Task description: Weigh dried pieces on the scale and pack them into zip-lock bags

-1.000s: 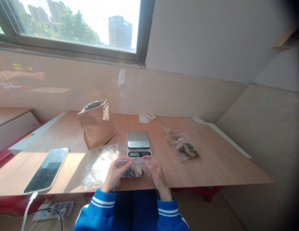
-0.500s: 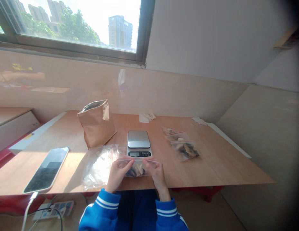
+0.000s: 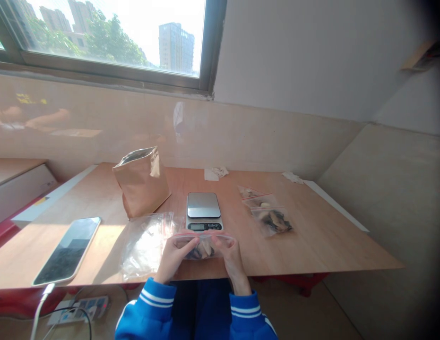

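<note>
Before the scale (image 3: 204, 211), hands (image 3: 204, 257) pinch an unlabelled bag (image 3: 202, 247).

Left hand (image 3: 172, 258) and right hand (image 3: 231, 257) pinch top of small zip bag (image 3: 202, 247) holding dark pieces, just before digital scale (image 3: 204, 210). Brown paper bag (image 3: 142, 180) upright behind; phone (image 3: 68, 249) far left on table (image 3: 329, 241).

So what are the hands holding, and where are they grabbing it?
Both hands, left and right, hold a small clear zip bag of dark pieces by its top strip, one hand at each end.
</note>
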Tool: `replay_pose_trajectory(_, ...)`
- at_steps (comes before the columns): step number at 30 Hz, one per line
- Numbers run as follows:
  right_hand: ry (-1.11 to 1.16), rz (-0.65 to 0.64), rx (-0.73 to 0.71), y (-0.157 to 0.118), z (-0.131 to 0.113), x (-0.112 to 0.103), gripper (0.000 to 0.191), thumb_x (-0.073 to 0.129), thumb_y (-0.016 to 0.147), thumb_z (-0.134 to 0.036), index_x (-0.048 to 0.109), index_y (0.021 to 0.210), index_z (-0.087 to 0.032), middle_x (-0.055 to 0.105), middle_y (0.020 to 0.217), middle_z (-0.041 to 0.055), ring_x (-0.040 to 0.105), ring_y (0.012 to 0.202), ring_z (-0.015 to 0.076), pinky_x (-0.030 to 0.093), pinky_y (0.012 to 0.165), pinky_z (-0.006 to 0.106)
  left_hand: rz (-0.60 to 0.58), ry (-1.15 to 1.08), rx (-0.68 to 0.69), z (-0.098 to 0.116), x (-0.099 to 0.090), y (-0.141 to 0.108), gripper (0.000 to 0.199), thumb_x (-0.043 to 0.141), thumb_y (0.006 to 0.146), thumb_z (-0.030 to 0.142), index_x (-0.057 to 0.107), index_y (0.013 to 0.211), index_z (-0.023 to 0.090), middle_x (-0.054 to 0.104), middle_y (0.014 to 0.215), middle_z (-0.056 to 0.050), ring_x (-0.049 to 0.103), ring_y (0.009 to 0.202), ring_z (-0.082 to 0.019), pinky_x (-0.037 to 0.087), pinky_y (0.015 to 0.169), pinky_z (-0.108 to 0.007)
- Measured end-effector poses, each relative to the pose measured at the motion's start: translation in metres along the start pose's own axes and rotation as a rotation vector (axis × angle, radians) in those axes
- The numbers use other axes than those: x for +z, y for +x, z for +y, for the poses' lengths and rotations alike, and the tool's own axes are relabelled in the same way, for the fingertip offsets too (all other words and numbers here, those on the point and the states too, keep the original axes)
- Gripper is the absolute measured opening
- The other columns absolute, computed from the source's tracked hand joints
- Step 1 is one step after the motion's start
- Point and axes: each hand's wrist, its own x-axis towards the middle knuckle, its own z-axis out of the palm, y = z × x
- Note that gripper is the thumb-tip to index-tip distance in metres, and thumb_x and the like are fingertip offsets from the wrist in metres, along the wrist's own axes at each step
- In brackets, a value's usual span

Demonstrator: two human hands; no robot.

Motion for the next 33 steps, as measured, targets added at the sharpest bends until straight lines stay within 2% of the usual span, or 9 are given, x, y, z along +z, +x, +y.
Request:
replay_pose_trajectory(3, 0.038, -0.031, 0.027, -0.001, 0.0, 0.001, 0.026, 0.071, 0.074, -0.038, 0.072, 0.093, -0.02, 0.074, 0.1, 0.0076, 0.068, 0.096, 0.0255, 0.051, 0.091, 0.041, -0.03, 0.007, 0.02, 0.001, 0.001, 0.0, 0.024, 0.068, 0.077, 0.034, 0.073, 0.088, 0.014, 0.073, 0.095, -0.009, 0.066, 0.093, -0.024, 0.052, 0.084, -0.034)
replay_pose_trajectory(7, 0.008, -0.046, 0.044, 0.0, 0.005, 0.0, 0.026, 0.071, 0.074, -0.037, 0.073, 0.096, -0.021, 0.073, 0.103, 0.0071, 0.067, 0.098, 0.0247, 0.049, 0.093, 0.041, -0.011, 0.027, 0.01, -0.001, 0.002, 0.0, 0.023, 0.067, 0.078, 0.034, 0.073, 0.086, 0.014, 0.074, 0.091, -0.01, 0.067, 0.091, -0.023, 0.052, 0.084, -0.033)
replay_pose_trajectory(11, -0.064, -0.035, 0.018, 0.0, 0.008, -0.003, 0.023, 0.072, 0.074, -0.037, 0.075, 0.091, -0.022, 0.072, 0.108, 0.0073, 0.058, 0.115, 0.026, 0.034, 0.108, 0.046, 0.025, 0.057, 0.03, -0.003, 0.002, 0.001, 0.021, 0.067, 0.078, 0.034, 0.073, 0.084, 0.014, 0.073, 0.091, -0.009, 0.067, 0.09, -0.022, 0.051, 0.083, -0.032)
replay_pose_trajectory(14, -0.085, -0.034, 0.016, 0.0, 0.008, -0.002, 0.024, 0.073, 0.073, -0.037, 0.075, 0.091, -0.022, 0.071, 0.109, 0.0075, 0.055, 0.119, 0.0264, 0.028, 0.111, 0.048, 0.03, 0.065, 0.036, -0.003, 0.001, 0.001, 0.021, 0.068, 0.078, 0.033, 0.073, 0.083, 0.014, 0.074, 0.09, -0.009, 0.067, 0.088, -0.022, 0.051, 0.082, -0.031)
replay_pose_trajectory(20, -0.133, 0.023, -0.046, 0.003, 0.006, 0.003, 0.017, 0.074, 0.071, -0.034, 0.075, 0.081, -0.021, 0.074, 0.096, 0.0061, 0.063, 0.105, 0.0245, 0.033, 0.109, 0.046, 0.059, 0.047, 0.043, -0.002, 0.003, 0.0, 0.02, 0.069, 0.077, 0.033, 0.074, 0.083, 0.014, 0.074, 0.089, -0.008, 0.067, 0.088, -0.022, 0.052, 0.082, -0.032)
replay_pose_trajectory(26, -0.158, 0.132, -0.082, 0.002, 0.005, 0.011, 0.016, 0.073, 0.07, -0.034, 0.072, 0.077, -0.019, 0.071, 0.089, 0.0062, 0.065, 0.092, 0.0226, 0.051, 0.087, 0.037, 0.074, 0.044, 0.048, -0.002, 0.005, 0.0, 0.02, 0.069, 0.075, 0.034, 0.074, 0.081, 0.015, 0.073, 0.085, -0.007, 0.067, 0.085, -0.022, 0.052, 0.08, -0.031)
replay_pose_trajectory(30, -0.198, 0.222, -0.104, 0.001, 0.006, 0.017, 0.017, 0.073, 0.071, -0.034, 0.07, 0.077, -0.018, 0.069, 0.082, 0.0055, 0.065, 0.081, 0.0204, 0.053, 0.077, 0.033, 0.119, 0.034, 0.048, -0.002, 0.006, 0.0, 0.019, 0.071, 0.073, 0.033, 0.074, 0.077, 0.014, 0.073, 0.083, -0.007, 0.067, 0.083, -0.021, 0.052, 0.077, -0.029)
replay_pose_trajectory(33, -0.184, 0.199, -0.107, 0.002, 0.007, 0.017, 0.018, 0.072, 0.072, -0.035, 0.071, 0.077, -0.018, 0.071, 0.086, 0.0064, 0.065, 0.086, 0.0212, 0.052, 0.082, 0.034, 0.124, 0.033, 0.042, -0.001, 0.005, 0.0, 0.018, 0.071, 0.074, 0.032, 0.074, 0.079, 0.015, 0.073, 0.084, -0.007, 0.066, 0.084, -0.02, 0.052, 0.078, -0.029)
